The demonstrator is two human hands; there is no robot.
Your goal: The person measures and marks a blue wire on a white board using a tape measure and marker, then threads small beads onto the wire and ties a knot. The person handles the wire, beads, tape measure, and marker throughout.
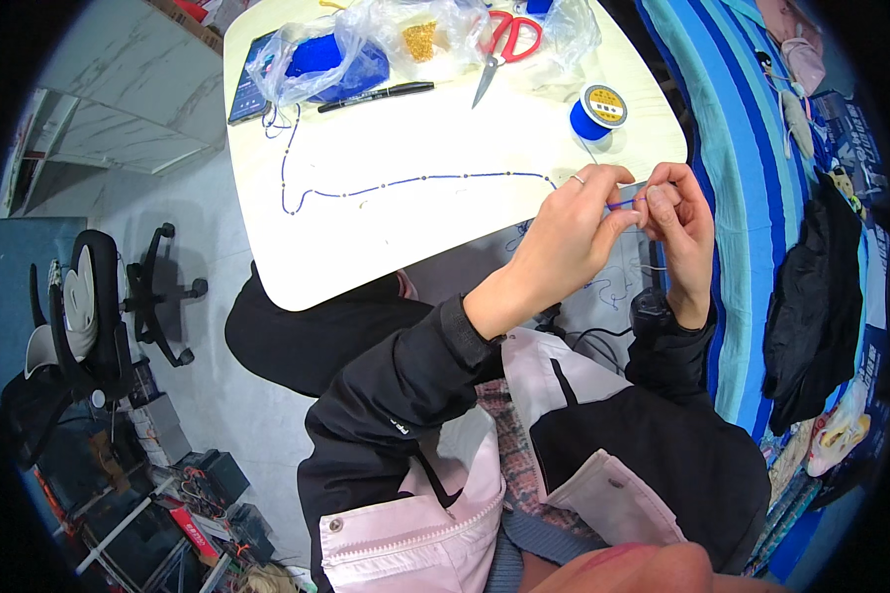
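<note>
Over the right front edge of the table, my left hand (576, 219) pinches the end of a thin dark blue beaded string (435, 178). Close beside it, fingertips nearly touching, my right hand (680, 222) is closed on the same string. A short blue-violet stretch shows between the fingers; finer detail there is too small to make out. From my left hand the string runs leftward across the table, with small dark beads spaced along it, then bends up toward the far left. A spool of blue thread (588, 125) stands just beyond my hands.
On the white table (316, 257) lie red-handled scissors (509, 42), a black pen (376, 96), a bag of blue material (341, 69), a bag of gold beads (420, 42) and a phone (250, 79). A blue striped bed (737, 198) borders the right side. Loose thread hangs below the table edge.
</note>
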